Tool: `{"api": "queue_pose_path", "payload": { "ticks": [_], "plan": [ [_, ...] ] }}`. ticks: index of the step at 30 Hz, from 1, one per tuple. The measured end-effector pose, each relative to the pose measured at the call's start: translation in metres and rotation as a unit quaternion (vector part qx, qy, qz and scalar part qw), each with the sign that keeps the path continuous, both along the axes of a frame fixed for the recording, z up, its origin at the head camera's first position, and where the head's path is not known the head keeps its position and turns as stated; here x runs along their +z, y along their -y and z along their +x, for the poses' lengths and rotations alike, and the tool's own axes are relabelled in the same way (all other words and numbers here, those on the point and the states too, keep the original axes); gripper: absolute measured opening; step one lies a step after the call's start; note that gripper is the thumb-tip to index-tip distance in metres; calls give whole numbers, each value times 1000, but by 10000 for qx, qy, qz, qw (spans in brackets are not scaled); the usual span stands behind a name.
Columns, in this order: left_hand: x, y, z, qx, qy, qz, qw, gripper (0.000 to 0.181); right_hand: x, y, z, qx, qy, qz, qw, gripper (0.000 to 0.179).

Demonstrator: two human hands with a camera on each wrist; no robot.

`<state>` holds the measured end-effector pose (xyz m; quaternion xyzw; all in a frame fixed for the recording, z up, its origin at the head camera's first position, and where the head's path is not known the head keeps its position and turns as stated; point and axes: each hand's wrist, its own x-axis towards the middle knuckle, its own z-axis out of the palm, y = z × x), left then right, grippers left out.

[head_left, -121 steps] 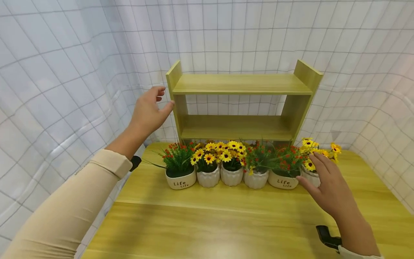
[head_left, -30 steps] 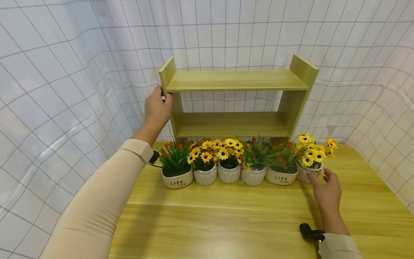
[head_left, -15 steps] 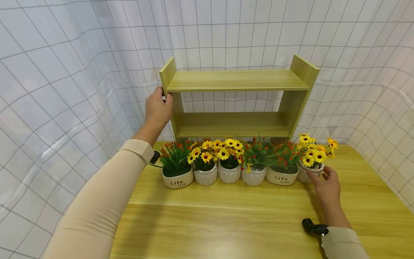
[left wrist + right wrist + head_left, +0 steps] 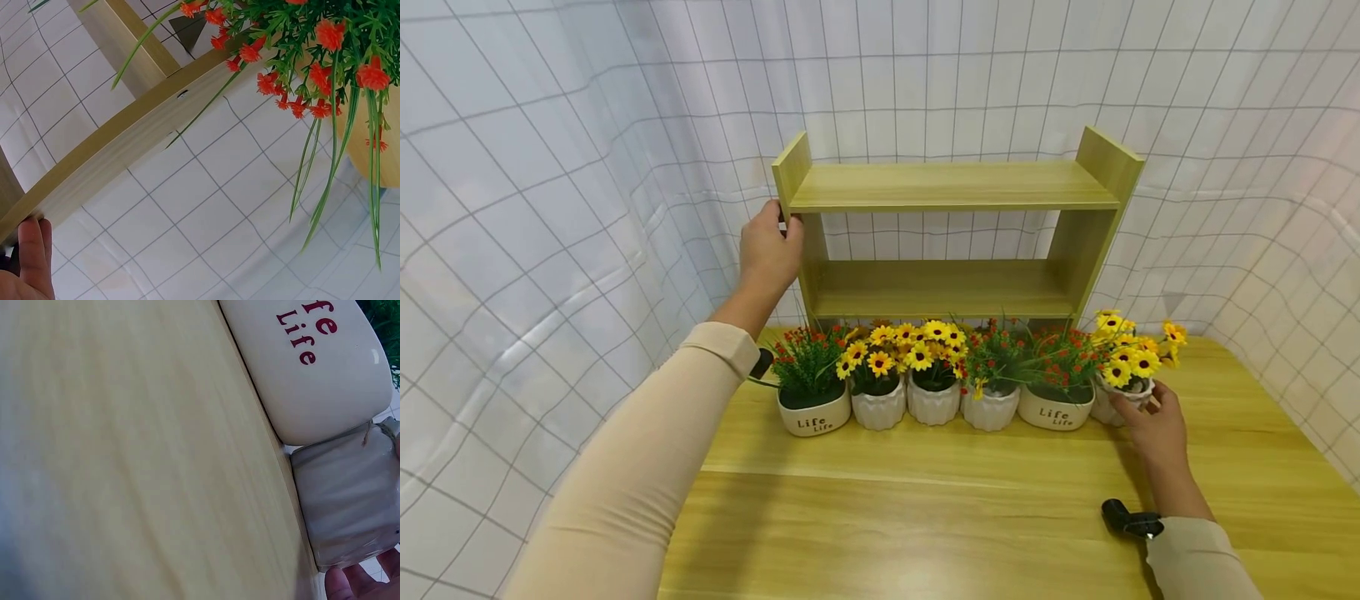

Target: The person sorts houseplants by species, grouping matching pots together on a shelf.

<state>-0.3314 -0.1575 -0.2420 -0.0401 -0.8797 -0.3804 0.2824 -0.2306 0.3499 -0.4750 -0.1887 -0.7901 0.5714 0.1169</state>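
A two-tier wooden shelf (image 4: 955, 185) stands at the back of the table. My left hand (image 4: 769, 250) grips the front edge of its left side panel, below the upper board. In the left wrist view, two fingers (image 4: 32, 253) rest against the panel's outer face (image 4: 119, 172). My right hand (image 4: 1157, 429) holds the rightmost white flower pot (image 4: 1108, 407), thumb in front and fingers round its right side. Yellow flowers (image 4: 1123, 358) fill this pot. In the right wrist view, fingertips (image 4: 337, 584) are at the side of the ribbed white pot (image 4: 347, 494).
Left of the held pot runs a row of several potted flowers: an oval "Life" pot (image 4: 1056, 410), ribbed white pots (image 4: 934, 404) and another "Life" pot (image 4: 814, 417). They stand before the shelf on the wooden table (image 4: 925, 517). Grid-patterned curtains (image 4: 962, 75) surround it.
Four seconds ago both hands were spread in the air. Since then the left has taken the shelf's side panel. The right has lowered to the rightmost pot and closed round it.
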Motion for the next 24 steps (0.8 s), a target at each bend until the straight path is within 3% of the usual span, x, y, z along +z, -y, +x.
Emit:
{"api": "queue_pose_path", "payload": {
  "ticks": [13, 24],
  "plan": [
    [1, 0, -1, 4, -8, 20, 10000, 34, -4, 5, -7, -100, -315, 2, 9995, 88],
    [-1, 0, -1, 23, -27, -56, 10000, 33, -5, 9, -7, -595, -39, -132, 9981, 89]
  ]
}}
